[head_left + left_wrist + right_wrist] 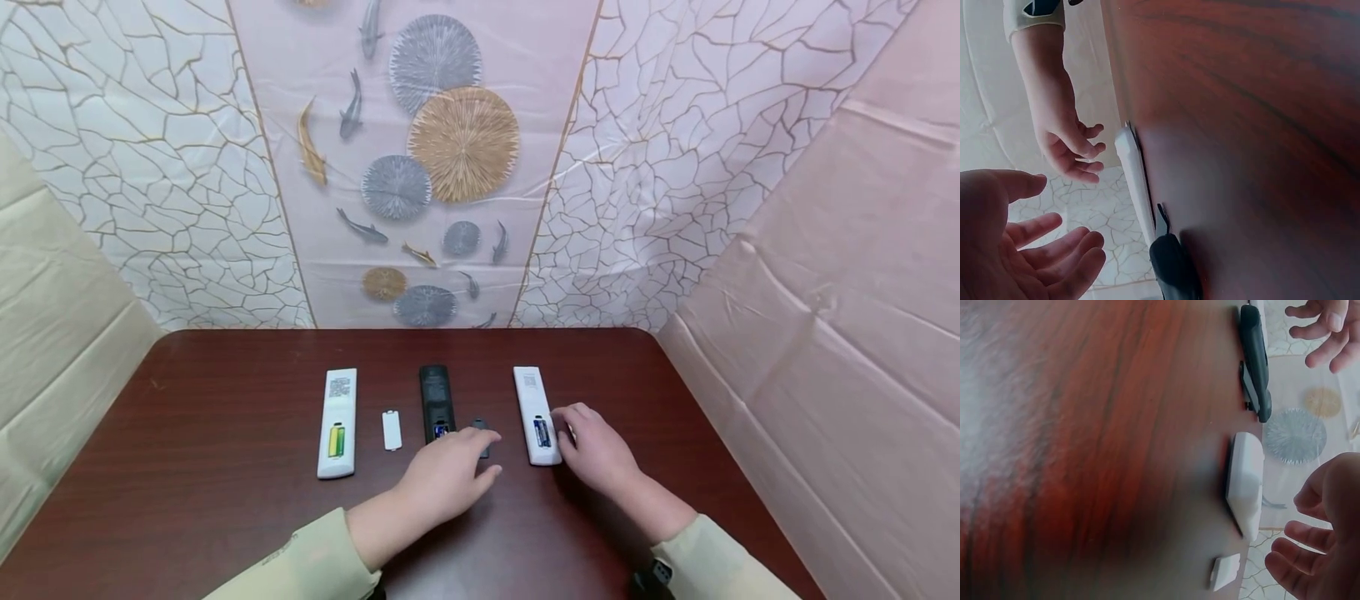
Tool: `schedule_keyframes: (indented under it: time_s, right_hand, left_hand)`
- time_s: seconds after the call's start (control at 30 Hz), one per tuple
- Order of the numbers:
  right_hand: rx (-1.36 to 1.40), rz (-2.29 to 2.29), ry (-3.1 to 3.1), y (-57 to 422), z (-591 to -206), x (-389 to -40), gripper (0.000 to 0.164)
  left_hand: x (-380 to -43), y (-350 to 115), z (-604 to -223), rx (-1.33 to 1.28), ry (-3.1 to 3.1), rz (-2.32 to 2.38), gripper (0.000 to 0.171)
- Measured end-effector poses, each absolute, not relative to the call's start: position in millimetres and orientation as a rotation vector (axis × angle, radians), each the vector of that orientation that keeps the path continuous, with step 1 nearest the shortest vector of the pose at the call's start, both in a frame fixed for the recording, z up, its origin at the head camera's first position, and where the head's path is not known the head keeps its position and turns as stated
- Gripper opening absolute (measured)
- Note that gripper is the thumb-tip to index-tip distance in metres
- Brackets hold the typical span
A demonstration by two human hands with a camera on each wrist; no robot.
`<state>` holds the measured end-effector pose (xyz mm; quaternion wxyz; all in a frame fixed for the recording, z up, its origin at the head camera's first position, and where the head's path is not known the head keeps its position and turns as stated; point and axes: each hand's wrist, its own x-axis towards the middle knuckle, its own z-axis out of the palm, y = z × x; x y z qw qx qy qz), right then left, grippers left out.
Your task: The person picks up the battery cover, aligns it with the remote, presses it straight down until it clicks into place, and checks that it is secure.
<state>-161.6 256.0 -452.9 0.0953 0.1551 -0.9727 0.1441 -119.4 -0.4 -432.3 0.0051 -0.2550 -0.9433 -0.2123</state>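
Note:
My left hand hovers with loosely bent fingers over the lower end of a black remote control and its dark battery cover, hiding part of both. My right hand is just right of a white remote control, fingers apart and slightly bent. Blue batteries lie in that remote's uncovered compartment. A small white battery cover shows beside it in the right wrist view; the hand mostly hides it in the head view. Neither hand holds anything.
Another white remote control lies on the left, with yellow-green batteries showing. A white battery cover is between it and the black one. The brown table ends at a patterned backdrop.

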Motion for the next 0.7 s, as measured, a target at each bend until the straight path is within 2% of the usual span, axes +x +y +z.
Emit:
schedule_keyframes:
  time_s: [0.7]
  right_hand:
    - [0.366, 0.437, -2.95, 270.6, -458.5, -164.8, 0.026]
  left_hand:
    - [-132.8, 40.2, -437.3, -0.769, -2.923, -0.678, 0.041]
